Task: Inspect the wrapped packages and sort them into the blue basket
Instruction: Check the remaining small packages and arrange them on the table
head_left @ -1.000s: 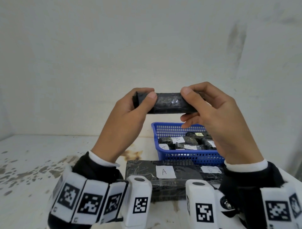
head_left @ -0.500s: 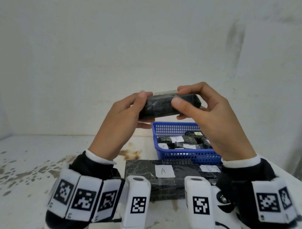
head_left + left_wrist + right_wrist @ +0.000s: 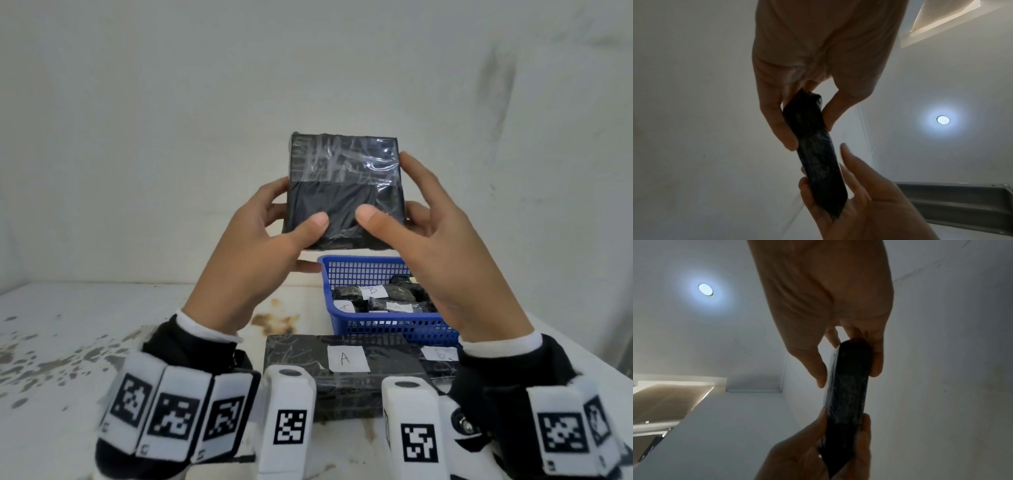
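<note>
I hold a flat black wrapped package point(image 3: 342, 171) upright in front of the wall, above the blue basket point(image 3: 363, 262). Its broad face, with clear tape across the upper half, is turned toward me and shows no label. My left hand point(image 3: 298, 205) grips its left edge and my right hand point(image 3: 387, 186) its right edge, both thumbs on the front. The left wrist view shows the package point(image 3: 813, 146) edge-on, pinched by my left hand point(image 3: 807, 128). My right hand point(image 3: 847, 373) clamps the package point(image 3: 846, 394) the same way in the right wrist view.
The basket holds several small black packages with white labels point(image 3: 373, 291). A larger black package labelled A point(image 3: 344, 358) lies on the white stained table point(image 3: 102, 325) in front of the basket. Another, labelled B point(image 3: 440, 354), lies to its right.
The package has turned from lying edge-on and horizontal to standing upright with its broad face toward me. Both hands shifted their grip to its side edges.
</note>
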Tool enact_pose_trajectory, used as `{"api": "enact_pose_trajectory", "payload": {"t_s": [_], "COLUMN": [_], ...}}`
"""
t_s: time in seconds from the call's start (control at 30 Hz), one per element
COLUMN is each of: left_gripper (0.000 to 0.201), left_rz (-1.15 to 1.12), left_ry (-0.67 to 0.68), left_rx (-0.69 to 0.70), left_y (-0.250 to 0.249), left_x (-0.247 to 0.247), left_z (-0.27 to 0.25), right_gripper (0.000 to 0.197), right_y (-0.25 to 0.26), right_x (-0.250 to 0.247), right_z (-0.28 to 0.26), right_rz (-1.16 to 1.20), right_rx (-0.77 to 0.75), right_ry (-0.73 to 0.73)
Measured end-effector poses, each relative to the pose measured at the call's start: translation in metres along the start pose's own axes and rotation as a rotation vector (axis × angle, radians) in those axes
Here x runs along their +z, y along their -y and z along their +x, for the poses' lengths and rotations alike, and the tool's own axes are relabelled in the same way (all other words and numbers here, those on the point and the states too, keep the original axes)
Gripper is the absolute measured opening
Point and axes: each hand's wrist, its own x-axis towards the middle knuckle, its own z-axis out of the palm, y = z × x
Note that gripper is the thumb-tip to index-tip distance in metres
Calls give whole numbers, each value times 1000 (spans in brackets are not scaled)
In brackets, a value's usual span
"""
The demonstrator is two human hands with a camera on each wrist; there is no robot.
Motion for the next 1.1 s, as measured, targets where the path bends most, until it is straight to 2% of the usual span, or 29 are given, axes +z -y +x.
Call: {"api": "enact_pose_trajectory", "payload": {"t_s": [0.27, 0.53, 0.83, 0.97, 1.1], "left_gripper": [52, 38, 26, 31, 52], "left_rz": [32, 114, 75, 105, 175], "left_ry": [-55, -126, -177, -216, -194], "left_rx": [60, 78, 85, 96, 133], "left_y": [3, 5, 5, 7, 7], "left_x": [3, 0, -6, -6, -4], "left_z": [1, 2, 5, 8, 6], "right_gripper": [80, 68, 50, 45, 46], "right_y": [-1, -6, -2, -2, -3], "right_x": [4, 6, 0, -2, 1], "right_z": [-3, -1, 0, -1, 0], "right_rz": [-84, -79, 14, -7, -24], "right_rx": [-2, -15, -2, 2, 0], "right_ry": [-40, -67, -18, -6, -34]}}
